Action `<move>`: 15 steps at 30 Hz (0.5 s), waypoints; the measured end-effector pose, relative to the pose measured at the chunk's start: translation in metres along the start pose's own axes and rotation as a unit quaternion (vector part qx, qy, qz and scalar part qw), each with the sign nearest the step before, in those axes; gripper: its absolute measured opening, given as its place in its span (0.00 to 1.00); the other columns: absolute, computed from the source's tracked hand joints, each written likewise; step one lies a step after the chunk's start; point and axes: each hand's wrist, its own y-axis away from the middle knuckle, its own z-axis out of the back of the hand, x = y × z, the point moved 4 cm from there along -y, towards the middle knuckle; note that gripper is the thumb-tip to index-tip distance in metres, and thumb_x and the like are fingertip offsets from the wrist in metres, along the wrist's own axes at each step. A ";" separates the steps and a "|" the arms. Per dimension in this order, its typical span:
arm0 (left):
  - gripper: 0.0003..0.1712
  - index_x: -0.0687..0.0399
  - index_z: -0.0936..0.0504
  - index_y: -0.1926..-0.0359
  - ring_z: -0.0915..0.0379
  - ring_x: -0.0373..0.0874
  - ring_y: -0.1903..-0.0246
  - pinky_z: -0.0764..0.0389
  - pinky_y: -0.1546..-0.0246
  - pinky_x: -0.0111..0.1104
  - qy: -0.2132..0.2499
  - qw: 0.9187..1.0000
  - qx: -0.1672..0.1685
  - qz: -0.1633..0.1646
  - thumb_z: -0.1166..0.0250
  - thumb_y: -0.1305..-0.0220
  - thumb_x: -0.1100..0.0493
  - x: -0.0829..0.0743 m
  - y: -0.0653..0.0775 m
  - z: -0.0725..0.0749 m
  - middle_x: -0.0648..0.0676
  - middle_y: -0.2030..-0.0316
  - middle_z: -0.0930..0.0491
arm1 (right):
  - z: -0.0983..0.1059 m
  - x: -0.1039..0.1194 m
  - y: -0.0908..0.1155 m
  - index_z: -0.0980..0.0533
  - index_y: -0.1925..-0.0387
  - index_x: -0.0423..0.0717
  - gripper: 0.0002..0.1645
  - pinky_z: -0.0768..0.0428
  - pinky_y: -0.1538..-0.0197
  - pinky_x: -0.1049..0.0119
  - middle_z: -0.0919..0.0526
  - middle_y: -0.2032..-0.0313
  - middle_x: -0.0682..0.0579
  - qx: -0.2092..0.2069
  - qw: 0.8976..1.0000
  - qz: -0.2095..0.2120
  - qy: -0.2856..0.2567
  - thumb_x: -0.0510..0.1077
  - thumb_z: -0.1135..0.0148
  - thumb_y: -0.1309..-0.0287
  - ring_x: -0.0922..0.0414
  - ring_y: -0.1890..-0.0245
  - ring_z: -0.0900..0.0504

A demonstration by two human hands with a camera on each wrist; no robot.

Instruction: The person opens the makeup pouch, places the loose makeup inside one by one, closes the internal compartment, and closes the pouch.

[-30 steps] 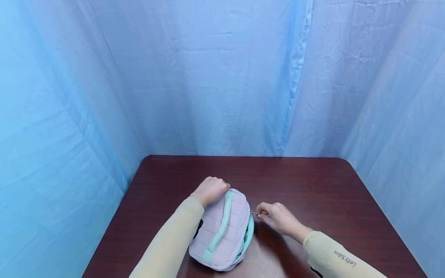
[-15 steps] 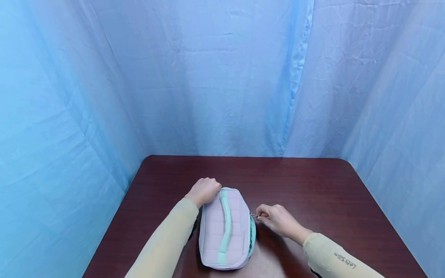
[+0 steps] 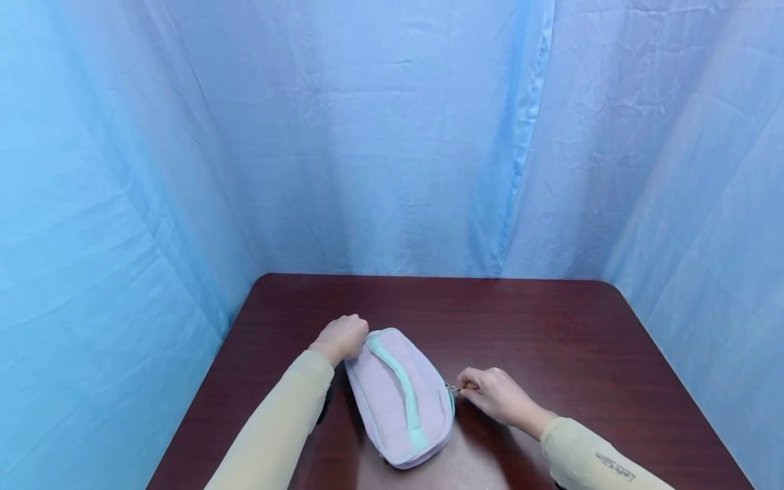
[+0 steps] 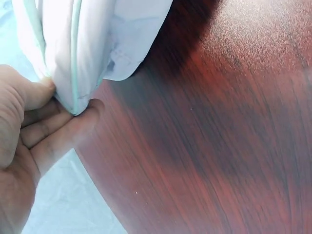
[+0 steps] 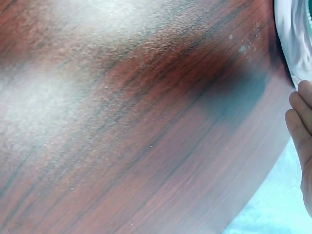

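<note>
A quilted lilac pouch [image 3: 392, 395] with a mint strap handle [image 3: 401, 381] lies tilted on the table, its far end angled left. My left hand [image 3: 340, 339] grips the pouch's far left corner; in the left wrist view thumb and fingers [image 4: 68, 127] pinch that corner of the pouch [image 4: 90, 44]. On the right side my right hand [image 3: 497, 395] pinches the zipper pull [image 3: 454, 388], its short metal chain stretched from the pouch edge to the fingertips. A narrow mint strip of the zipped side shows below the pull. Only the fingers [image 5: 302, 122] appear at the right wrist view's edge, beside the pouch [image 5: 292, 39].
The dark red wooden table [image 3: 551, 327] has rounded far corners. Light blue curtains [image 3: 380, 136] hang behind it and along both sides. Light reflects off the tabletop near the front.
The left hand has moved left with the pouch's far end, turning the pouch counterclockwise. The mint-lined gap on its right side has narrowed. The right hand has shifted slightly right and nearer, still pinching the pull.
</note>
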 end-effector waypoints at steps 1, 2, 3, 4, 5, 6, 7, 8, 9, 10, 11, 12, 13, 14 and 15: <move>0.10 0.53 0.15 0.72 0.29 0.42 0.77 0.24 0.74 0.34 0.005 1.000 0.005 0.007 0.35 0.36 0.70 0.001 0.001 0.001 0.52 0.76 0.24 | 0.000 0.000 0.001 0.21 0.68 0.52 0.13 0.30 0.75 0.77 0.24 0.76 0.67 0.001 1.000 0.000 -0.001 0.34 0.25 0.47 0.75 0.77 0.33; 0.10 0.54 0.14 0.71 0.28 0.43 0.76 0.24 0.73 0.34 0.010 1.000 0.010 0.013 0.35 0.36 0.70 0.002 0.001 0.001 0.53 0.74 0.22 | 0.001 0.000 0.001 0.21 0.68 0.52 0.13 0.30 0.75 0.77 0.23 0.76 0.67 0.001 1.000 -0.001 -0.002 0.34 0.25 0.47 0.75 0.77 0.33; 0.09 0.55 0.14 0.69 0.28 0.43 0.76 0.24 0.73 0.35 0.014 1.000 0.015 0.019 0.36 0.36 0.70 0.002 0.001 0.001 0.54 0.72 0.21 | 0.001 0.000 0.001 0.21 0.68 0.52 0.12 0.29 0.75 0.77 0.23 0.76 0.67 0.003 1.000 -0.002 -0.003 0.34 0.25 0.46 0.75 0.77 0.33; 0.09 0.55 0.13 0.67 0.27 0.43 0.75 0.23 0.72 0.35 0.015 0.999 0.020 0.024 0.36 0.36 0.71 0.003 0.001 0.002 0.54 0.70 0.19 | 0.001 0.000 0.001 0.21 0.68 0.52 0.12 0.29 0.75 0.77 0.23 0.76 0.67 0.004 1.000 -0.003 -0.003 0.35 0.25 0.46 0.75 0.77 0.33; 0.09 0.55 0.13 0.66 0.27 0.43 0.74 0.23 0.71 0.36 0.017 0.999 0.025 0.029 0.37 0.35 0.71 0.003 0.001 0.003 0.55 0.67 0.18 | 0.001 0.000 0.001 0.21 0.68 0.52 0.12 0.29 0.75 0.77 0.22 0.76 0.67 0.004 1.000 -0.003 -0.001 0.35 0.25 0.46 0.75 0.77 0.33; 0.10 0.56 0.13 0.64 0.27 0.44 0.73 0.24 0.71 0.36 0.021 0.999 0.029 0.032 0.38 0.35 0.71 0.002 0.001 0.004 0.56 0.66 0.18 | 0.001 0.000 0.001 0.21 0.68 0.52 0.12 0.29 0.75 0.76 0.22 0.76 0.67 0.004 1.000 -0.002 0.000 0.35 0.26 0.46 0.75 0.77 0.32; 0.10 0.56 0.12 0.63 0.27 0.44 0.73 0.24 0.71 0.37 0.023 0.999 0.031 0.035 0.38 0.34 0.71 0.002 0.002 0.004 0.56 0.64 0.17 | 0.001 0.000 0.000 0.21 0.68 0.52 0.11 0.29 0.74 0.77 0.21 0.76 0.66 0.004 1.000 -0.002 0.001 0.36 0.25 0.46 0.75 0.77 0.32; 0.10 0.56 0.12 0.62 0.27 0.44 0.72 0.24 0.70 0.37 0.025 0.999 0.032 0.036 0.38 0.34 0.71 0.001 0.002 0.005 0.57 0.63 0.17 | 0.001 0.000 0.000 0.21 0.68 0.52 0.11 0.28 0.74 0.77 0.21 0.75 0.66 0.004 1.000 -0.001 0.002 0.36 0.25 0.46 0.75 0.77 0.32; 0.10 0.56 0.12 0.60 0.27 0.44 0.72 0.24 0.70 0.36 0.023 0.999 0.032 0.036 0.39 0.33 0.71 0.001 0.002 0.006 0.57 0.61 0.16 | 0.001 0.000 0.000 0.21 0.68 0.52 0.11 0.28 0.74 0.76 0.20 0.75 0.66 0.004 1.000 -0.002 0.004 0.36 0.25 0.46 0.75 0.77 0.31; 0.10 0.56 0.12 0.59 0.27 0.43 0.72 0.24 0.70 0.36 0.021 0.999 0.030 0.035 0.39 0.33 0.70 0.000 0.002 0.007 0.57 0.61 0.16 | 0.002 0.000 0.000 0.21 0.68 0.52 0.11 0.28 0.74 0.76 0.20 0.75 0.66 0.003 1.000 -0.002 0.005 0.36 0.25 0.46 0.75 0.77 0.31; 0.10 0.56 0.12 0.59 0.27 0.43 0.72 0.24 0.71 0.36 0.020 0.999 0.027 0.035 0.38 0.33 0.70 -0.001 0.002 0.007 0.56 0.61 0.16 | 0.002 -0.001 0.000 0.21 0.68 0.52 0.11 0.27 0.74 0.76 0.19 0.75 0.66 0.003 1.000 -0.003 0.006 0.36 0.25 0.45 0.75 0.76 0.31; 0.10 0.56 0.12 0.59 0.27 0.43 0.72 0.23 0.71 0.36 0.019 0.999 0.023 0.033 0.38 0.33 0.70 -0.002 0.002 0.008 0.56 0.62 0.16 | 0.003 -0.001 0.000 0.21 0.68 0.52 0.11 0.27 0.74 0.76 0.19 0.75 0.66 0.003 1.000 -0.005 0.005 0.36 0.25 0.45 0.75 0.76 0.31; 0.10 0.55 0.12 0.59 0.27 0.43 0.72 0.23 0.71 0.36 0.015 0.999 0.019 0.029 0.38 0.32 0.70 -0.003 0.002 0.008 0.56 0.62 0.16 | 0.003 -0.001 0.001 0.21 0.68 0.52 0.11 0.27 0.74 0.75 0.19 0.74 0.66 0.004 1.000 -0.008 0.004 0.36 0.25 0.45 0.75 0.76 0.30; 0.10 0.55 0.12 0.59 0.26 0.43 0.71 0.22 0.70 0.36 0.013 1.000 0.014 0.024 0.37 0.33 0.70 -0.005 0.002 0.009 0.55 0.62 0.16 | 0.004 -0.001 0.001 0.21 0.68 0.52 0.11 0.26 0.73 0.75 0.19 0.74 0.66 0.004 1.000 -0.010 0.004 0.36 0.25 0.45 0.74 0.76 0.30; 0.10 0.54 0.11 0.58 0.24 0.43 0.70 0.20 0.68 0.36 0.011 1.000 0.008 0.016 0.37 0.32 0.69 -0.007 0.003 0.009 0.55 0.62 0.15 | 0.004 -0.002 0.001 0.20 0.68 0.52 0.11 0.26 0.73 0.75 0.19 0.74 0.66 0.005 1.000 -0.013 0.003 0.37 0.25 0.45 0.74 0.76 0.30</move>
